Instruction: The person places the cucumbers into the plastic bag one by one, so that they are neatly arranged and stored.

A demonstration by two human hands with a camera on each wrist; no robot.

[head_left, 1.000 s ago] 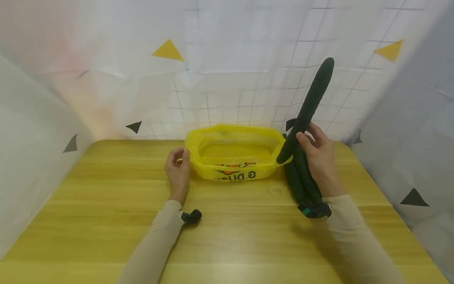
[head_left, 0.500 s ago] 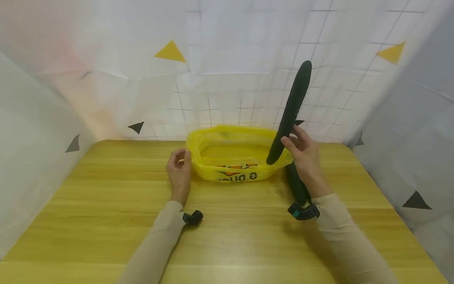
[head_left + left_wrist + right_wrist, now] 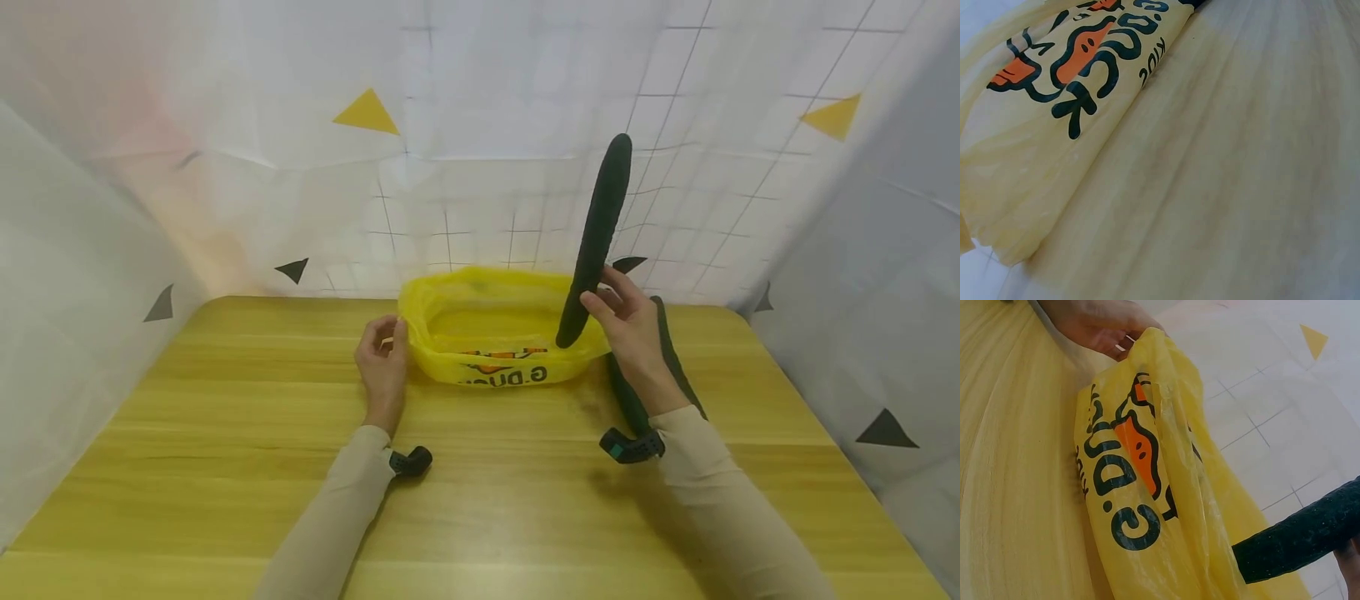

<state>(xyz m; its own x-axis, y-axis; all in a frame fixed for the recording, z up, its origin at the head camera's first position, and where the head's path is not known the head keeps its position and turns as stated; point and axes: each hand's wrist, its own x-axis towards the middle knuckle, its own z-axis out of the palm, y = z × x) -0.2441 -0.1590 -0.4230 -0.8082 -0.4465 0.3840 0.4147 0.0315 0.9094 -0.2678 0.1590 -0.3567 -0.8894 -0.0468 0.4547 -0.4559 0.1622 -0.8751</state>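
A yellow plastic bag (image 3: 435, 363) with black lettering and an orange print stands with its mouth open at the middle back of the table. At its left end my left hand (image 3: 382, 367) pinches the rim between thumb and fingers; the right wrist view shows the same grip at the bag's corner. With thumb and fingers, my right hand (image 3: 636, 337) holds a dark green cucumber (image 3: 602, 217) steeply tilted. The cucumber's lower end is over the right part of the bag's mouth. Two more cucumbers lie on the table under my right arm, one (image 3: 628, 400) partly hidden, the other (image 3: 675, 358) farther right.
The wooden table (image 3: 495, 508) runs up to a white backdrop (image 3: 480, 100) marked with grid lines and yellow and black triangles. White sheets also stand to the left and right. Each wrist carries a small black camera on a band, such as the left wrist camera (image 3: 411, 461).
My right hand has moved left with the cucumber, from beside the bag's right end to above its mouth. The cucumber has become more upright. My left hand keeps its hold on the rim.
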